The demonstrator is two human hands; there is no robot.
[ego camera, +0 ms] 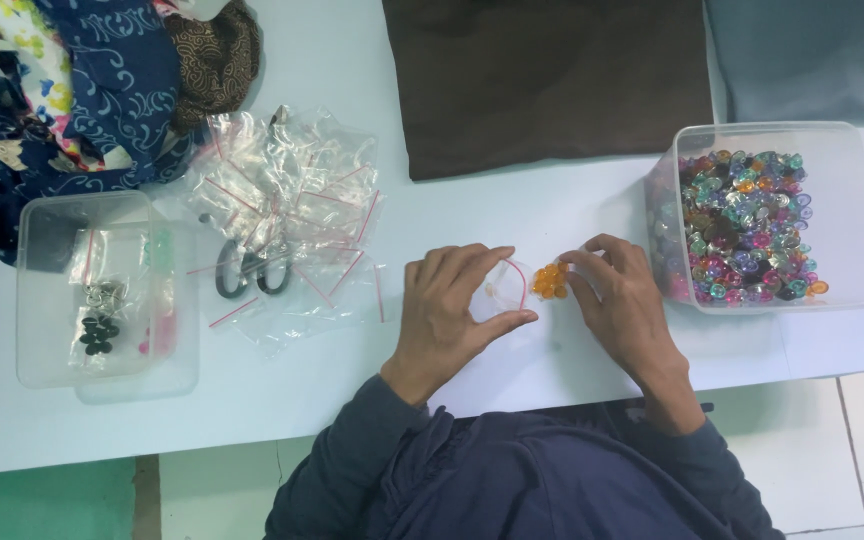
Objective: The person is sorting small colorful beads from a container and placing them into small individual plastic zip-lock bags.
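My left hand (449, 310) pinches a small clear zip bag (502, 288) with a red seal strip, holding its mouth open on the white table (282, 390). My right hand (620, 300) rests just right of the bag, its fingertips on a small cluster of orange beads (550, 281) at the bag's opening. Whether the beads are gripped or only touched I cannot tell for sure; the fingers curl around them.
A clear tub (857, 215) of several mixed coloured beads stands at the right. A pile of empty zip bags (287, 215) with scissors (250, 272) lies left of centre. A clear box (47, 300) with filled bags sits far left. Brown fabric (542, 80), grey fabric (812, 55) and patterned cloth (82, 90) lie at the back.
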